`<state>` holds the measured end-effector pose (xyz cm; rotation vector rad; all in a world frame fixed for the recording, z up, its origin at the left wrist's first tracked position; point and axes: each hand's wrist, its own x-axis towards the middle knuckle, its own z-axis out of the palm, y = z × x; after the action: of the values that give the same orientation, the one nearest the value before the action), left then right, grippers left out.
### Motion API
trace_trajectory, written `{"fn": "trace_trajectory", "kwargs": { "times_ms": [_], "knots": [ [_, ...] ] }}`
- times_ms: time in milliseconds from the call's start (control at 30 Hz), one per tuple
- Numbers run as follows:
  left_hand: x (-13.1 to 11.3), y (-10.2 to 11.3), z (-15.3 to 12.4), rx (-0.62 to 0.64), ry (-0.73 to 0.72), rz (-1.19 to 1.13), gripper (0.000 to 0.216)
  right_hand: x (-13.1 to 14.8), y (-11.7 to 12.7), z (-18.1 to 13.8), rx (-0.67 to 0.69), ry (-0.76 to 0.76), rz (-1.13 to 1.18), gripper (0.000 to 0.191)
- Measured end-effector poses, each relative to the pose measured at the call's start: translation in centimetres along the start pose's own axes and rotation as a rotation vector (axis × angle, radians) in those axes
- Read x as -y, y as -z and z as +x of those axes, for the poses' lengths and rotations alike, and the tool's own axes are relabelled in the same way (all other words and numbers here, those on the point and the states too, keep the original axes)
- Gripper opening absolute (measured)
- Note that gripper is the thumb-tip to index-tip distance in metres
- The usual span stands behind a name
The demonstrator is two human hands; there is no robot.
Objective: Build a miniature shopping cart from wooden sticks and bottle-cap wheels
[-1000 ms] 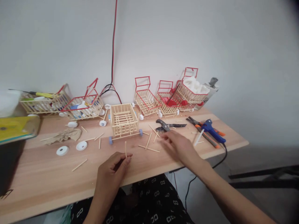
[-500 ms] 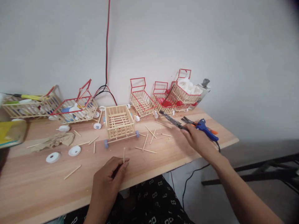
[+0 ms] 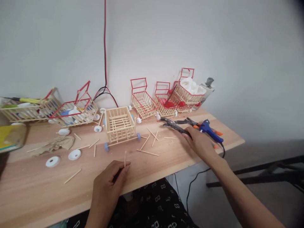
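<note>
My left hand (image 3: 108,182) is closed near the table's front edge, pinching a short thin wooden stick (image 3: 125,158) upright between thumb and fingers. Over to the right, my right hand (image 3: 200,142) has its fingers around the end of a long dark tool (image 3: 174,126), low at the tabletop; its exact kind is not clear. Beside that hand lie pliers with orange handles (image 3: 190,121) and a blue glue gun (image 3: 210,130). In front of my left hand stands a small wooden stick cart (image 3: 120,125) on pale blue wheels, without a red handle.
Loose sticks (image 3: 147,153) lie about the wooden table (image 3: 142,171). White caps (image 3: 52,161) and a crumpled brown cloth (image 3: 55,145) are at left. Several red-trimmed carts (image 3: 142,101) line the wall. A cord (image 3: 199,173) hangs past the table's front edge.
My right hand has lowered the dark tool towards the tabletop, beside the pliers. My left hand keeps its pinch on the stick. The view has shifted slightly.
</note>
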<state>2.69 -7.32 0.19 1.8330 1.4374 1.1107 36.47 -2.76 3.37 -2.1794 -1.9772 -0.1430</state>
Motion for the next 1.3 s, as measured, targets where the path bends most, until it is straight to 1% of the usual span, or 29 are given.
{"fn": "trace_trajectory", "kwargs": {
  "times_ms": [167, 267, 367, 433, 467, 533, 600, 667, 767, 867, 1000, 1100, 1133, 1200, 1267, 1300],
  "knots": [
    [0.1, 0.0, 0.0, 0.003, 0.011, 0.005, 0.022, 0.7, -1.3, -0.3, 0.012, -0.041, -0.005, 0.022],
    [0.2, -0.1, 0.0, 0.001, 0.005, 0.004, 0.020, 0.8, -1.3, -0.4, 0.032, -0.018, -0.009, 0.023],
    [0.4, -0.2, 0.0, -0.017, -0.007, -0.001, 0.020, 1.3, -0.7, -0.3, -0.047, 0.034, 0.069, 0.021],
    [0.6, -0.3, 0.0, -0.007, -0.025, 0.000, 0.019, 2.3, -0.1, -0.2, -0.099, 0.092, 0.152, 0.021],
    [0.6, -0.3, 0.0, -0.001, -0.031, 0.001, 0.019, 3.0, 0.2, -0.1, -0.097, 0.130, 0.190, 0.021],
    [0.6, -0.3, 0.0, -0.002, -0.033, 0.001, 0.017, 4.9, 0.5, 0.3, -0.045, 0.201, 0.234, 0.020],
    [0.3, -0.2, 0.0, -0.003, -0.031, -0.003, 0.017, 7.1, 0.5, 0.9, 0.016, 0.228, 0.206, 0.018],
    [0.1, -0.1, 0.0, -0.009, -0.018, -0.010, 0.018, 9.2, 0.3, 1.8, 0.067, 0.209, 0.103, 0.021],
    [-0.1, 0.0, -0.1, -0.011, -0.003, -0.028, 0.019, 11.6, 0.0, 3.3, 0.207, 0.153, -0.064, 0.025],
    [0.1, 0.1, -0.2, -0.010, 0.041, -0.043, 0.019, 12.8, -0.5, 4.2, 0.308, 0.141, -0.112, 0.024],
    [0.4, 0.0, -0.3, -0.008, 0.141, -0.082, 0.023, 12.6, -0.9, 4.5, 0.329, 0.170, -0.067, 0.023],
    [0.5, -0.2, -0.3, -0.007, 0.203, -0.127, 0.027, 11.6, -0.4, 4.4, 0.318, 0.216, 0.002, 0.020],
    [0.5, -0.2, -0.3, -0.007, 0.220, -0.141, 0.028, 11.2, -0.1, 4.3, 0.304, 0.248, 0.066, 0.020],
    [0.5, -0.3, -0.3, -0.001, 0.231, -0.162, 0.028, 10.7, 1.0, 4.2, 0.248, 0.331, 0.300, 0.018],
    [0.6, -0.3, -0.2, 0.003, 0.214, -0.165, 0.026, 10.7, 2.7, 4.2, 0.148, 0.409, 0.585, 0.015],
    [0.6, -0.4, -0.2, 0.003, 0.202, -0.162, 0.025, 11.0, 3.7, 4.3, 0.093, 0.439, 0.679, 0.015]
  ]
}}
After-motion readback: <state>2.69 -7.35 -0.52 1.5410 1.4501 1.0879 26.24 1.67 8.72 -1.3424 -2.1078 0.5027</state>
